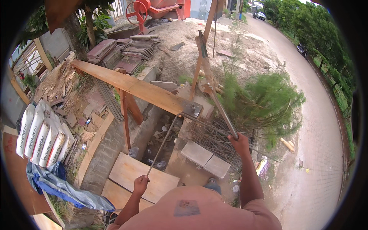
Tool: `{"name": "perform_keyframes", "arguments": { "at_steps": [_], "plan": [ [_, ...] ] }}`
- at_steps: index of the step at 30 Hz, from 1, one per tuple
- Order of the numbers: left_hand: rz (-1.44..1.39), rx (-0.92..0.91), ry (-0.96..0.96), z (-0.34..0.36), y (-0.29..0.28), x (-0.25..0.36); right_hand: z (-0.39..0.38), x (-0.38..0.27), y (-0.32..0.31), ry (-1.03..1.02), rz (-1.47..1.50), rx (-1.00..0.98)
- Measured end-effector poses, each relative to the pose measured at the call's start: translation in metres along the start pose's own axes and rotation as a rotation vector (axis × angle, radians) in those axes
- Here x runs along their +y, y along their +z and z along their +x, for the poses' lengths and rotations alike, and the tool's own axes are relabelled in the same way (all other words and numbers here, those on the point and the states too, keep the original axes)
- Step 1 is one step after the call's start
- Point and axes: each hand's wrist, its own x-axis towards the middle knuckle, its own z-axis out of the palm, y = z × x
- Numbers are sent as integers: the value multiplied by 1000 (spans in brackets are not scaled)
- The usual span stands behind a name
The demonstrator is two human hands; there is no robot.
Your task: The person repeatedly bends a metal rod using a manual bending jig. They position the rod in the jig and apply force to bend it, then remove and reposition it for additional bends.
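My left hand (140,184) is closed round a thin steel rod (165,141), which runs up to a dark metal plate with pins (192,108) at the end of a wooden plank (126,84). The rod turns at the plate and continues toward the lower right. My right hand (239,143) grips the lower end of a long metal bar (222,112), raised diagonally to the right of the plate; its upper part overlaps wooden posts, so I cannot tell where it ends. Below the plank is a trench (155,147) with debris, partly covered by pale boards (143,174).
White sacks (44,134) lie on the left above a blue tarp (69,188). Rebar (209,140), concrete blocks (197,153) and a leafy shrub (264,103) are at right, beside a road (314,161). Tile stacks (103,51) and a red mixer (161,9) stand behind.
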Motion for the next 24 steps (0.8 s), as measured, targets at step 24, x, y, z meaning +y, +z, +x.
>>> {"name": "perform_keyframes", "arguments": {
  "at_steps": [24],
  "plan": [
    [657, 374, 109, 23, 35, 91, 101, 44, 17, -95, 3, -142]
  ]
}}
